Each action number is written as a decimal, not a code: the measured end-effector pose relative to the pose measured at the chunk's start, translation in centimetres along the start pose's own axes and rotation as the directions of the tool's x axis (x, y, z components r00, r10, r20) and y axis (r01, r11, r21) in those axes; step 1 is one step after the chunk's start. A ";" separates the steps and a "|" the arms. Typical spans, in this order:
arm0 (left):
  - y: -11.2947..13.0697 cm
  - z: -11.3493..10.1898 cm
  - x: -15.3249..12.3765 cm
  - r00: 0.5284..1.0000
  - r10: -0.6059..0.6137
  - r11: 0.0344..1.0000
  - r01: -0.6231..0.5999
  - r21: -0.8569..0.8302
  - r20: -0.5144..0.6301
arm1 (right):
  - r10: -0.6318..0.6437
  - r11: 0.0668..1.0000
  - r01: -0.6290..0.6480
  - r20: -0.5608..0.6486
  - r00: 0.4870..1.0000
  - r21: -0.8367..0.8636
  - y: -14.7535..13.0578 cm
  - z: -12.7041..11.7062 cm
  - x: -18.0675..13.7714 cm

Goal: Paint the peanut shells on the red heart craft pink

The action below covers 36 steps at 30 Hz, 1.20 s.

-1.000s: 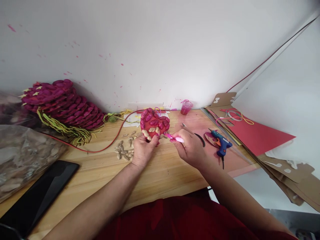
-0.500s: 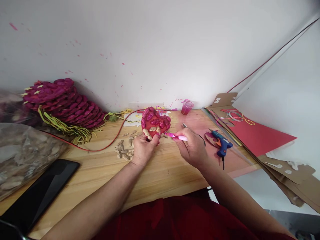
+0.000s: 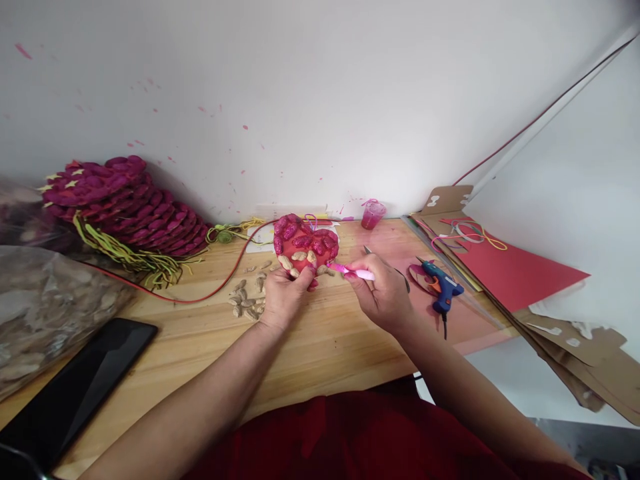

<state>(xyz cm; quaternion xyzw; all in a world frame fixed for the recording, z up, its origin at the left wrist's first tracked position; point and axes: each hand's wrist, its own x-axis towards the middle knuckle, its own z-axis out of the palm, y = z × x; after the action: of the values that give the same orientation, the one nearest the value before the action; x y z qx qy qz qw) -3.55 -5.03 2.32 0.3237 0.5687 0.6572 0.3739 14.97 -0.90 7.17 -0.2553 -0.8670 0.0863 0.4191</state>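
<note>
My left hand pinches the lower edge of a red heart-shaped piece trimmed with peanuts. Shiny magenta paint covers the peanuts along its top and sides, while several lower peanuts are bare tan. Between the thumb and fingers of my right hand is a paintbrush with a pale pink handle. Its magenta tip is at the heart's right edge; whether it touches is unclear. A pointed metal tip pokes out behind the right hand, its tool mostly hidden. Loose peanuts lie left of the heart.
A paint-stained plastic cup stands near the wall. To the right are a blue glue gun, red card and cardboard. On the left are stacked magenta peanut pieces, a bag of peanuts, a red cord and a black phone.
The heart has shifted slightly left and turned to face me more, showing more of its bare peanuts. The brush has stayed near its right edge.
</note>
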 end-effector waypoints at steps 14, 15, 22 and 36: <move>-0.5 0.1 0.1 0.999 -0.036 0.992 0.036 -0.119 0.003 | 0.062 0.998 -0.062 -0.015 0.998 0.030 0.0 -0.2 0.4; -0.5 0.1 0.1 0.999 -0.037 0.992 0.037 -0.118 0.003 | 0.075 0.997 -0.074 -0.025 0.997 0.034 0.0 -0.2 0.4; 0.0 0.1 0.0 1.000 -0.007 0.999 0.006 -0.036 -0.004 | 0.071 0.997 -0.069 -0.063 0.995 0.037 0.0 -0.2 0.4; 1.0 0.0 -0.4 0.999 0.035 0.989 -0.034 0.144 -0.001 | 0.000 1.000 0.000 0.004 1.000 -0.012 -0.2 0.1 0.3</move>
<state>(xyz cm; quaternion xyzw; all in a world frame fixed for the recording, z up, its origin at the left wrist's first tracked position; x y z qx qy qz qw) -3.50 -5.49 3.34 0.3585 0.6094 0.6215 0.3373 14.67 -0.91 7.42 -0.2576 -0.8684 0.0815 0.4158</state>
